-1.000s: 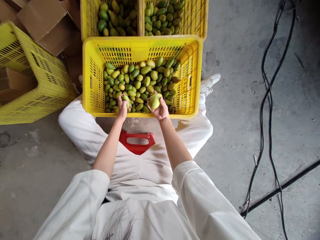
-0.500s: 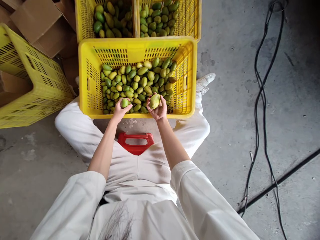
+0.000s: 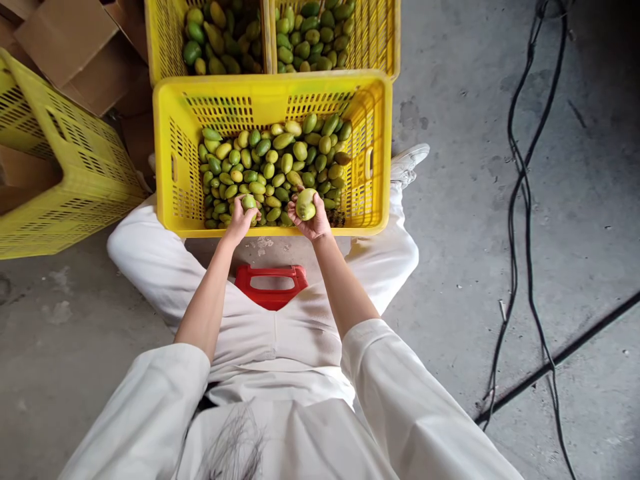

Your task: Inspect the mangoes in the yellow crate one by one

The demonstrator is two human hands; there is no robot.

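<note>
A yellow slotted crate [image 3: 273, 85] stands before me, its floor heaped with small oval green and yellowish fruits [image 3: 270, 171] that look like little mangoes. My left hand [image 3: 240, 220] is closed round a small green fruit [image 3: 249, 201] near the crate's front rim. To its right, my right hand [image 3: 316, 224] grips a larger pale green fruit [image 3: 305, 205], with the palm turned up and fingers wrapped about it. Both hands hover over the front part of the heap.
Behind stands another yellow crate [image 3: 395, 40], divided in two, with more fruit. A tilted yellow crate [image 3: 95, 153] and cardboard boxes [image 3: 70, 40] are at the left. Between my legs is a red plastic seat [image 3: 273, 293]. Black cables [image 3: 517, 173] cross the floor at right.
The larger fruit has turned a little in my right hand, and its thumb now lies along the side. My left hand has rolled slightly over its fruit. The whole view has shifted slightly.
</note>
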